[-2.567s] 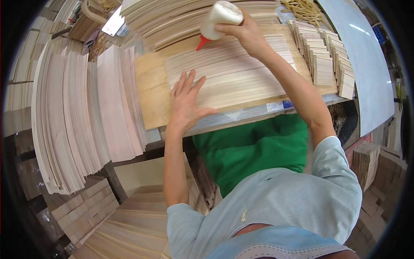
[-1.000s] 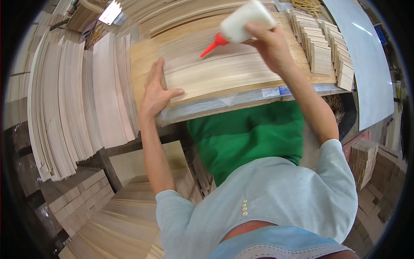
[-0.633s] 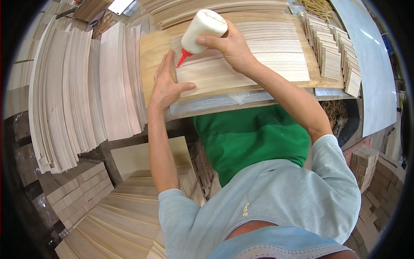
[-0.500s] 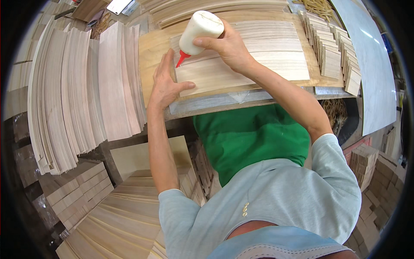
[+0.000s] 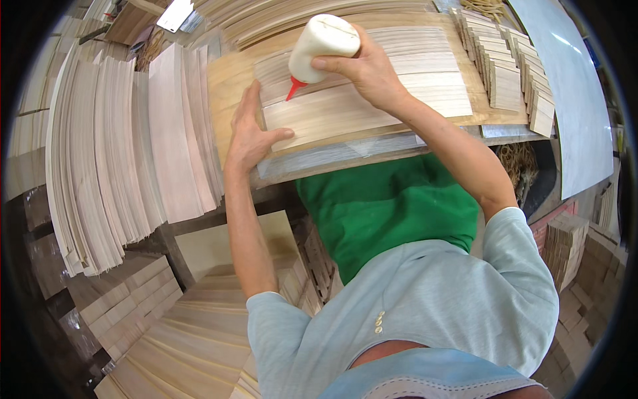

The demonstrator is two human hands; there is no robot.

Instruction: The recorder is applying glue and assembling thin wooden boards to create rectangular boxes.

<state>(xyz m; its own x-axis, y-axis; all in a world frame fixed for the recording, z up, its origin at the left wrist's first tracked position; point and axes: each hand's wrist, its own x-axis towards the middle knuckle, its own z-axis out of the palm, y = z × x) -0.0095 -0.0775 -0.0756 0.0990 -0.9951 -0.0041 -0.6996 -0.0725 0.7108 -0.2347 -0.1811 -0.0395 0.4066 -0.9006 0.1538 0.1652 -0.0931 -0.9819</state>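
Observation:
My right hand (image 5: 374, 72) is wrapped round a white glue bottle (image 5: 321, 48), tipped upside down with its red nozzle pointing down and left. The nozzle's tip is at a seam near the left end of a pale wooden panel (image 5: 372, 110) with several lengthwise strips. Along that left end rests my left hand (image 5: 251, 136), fingers stretched out and thumb spread over the panel's near corner; it holds nothing. Beneath the panel lies a larger yellowish board (image 5: 222, 73). Whether glue is coming out is too small to tell.
Stacks of thin wooden sheets (image 5: 109, 153) stand at the left. Small wooden slats (image 5: 505, 83) lean in rows at the right, beside a grey sheet (image 5: 571, 100). Long strips (image 5: 286, 20) lie along the back. More boards (image 5: 179, 332) are stacked low at the left.
The bottle in my right hand has moved slightly right along the panel's seam, its nozzle now farther from the left end. My left hand stays at the panel's left end.

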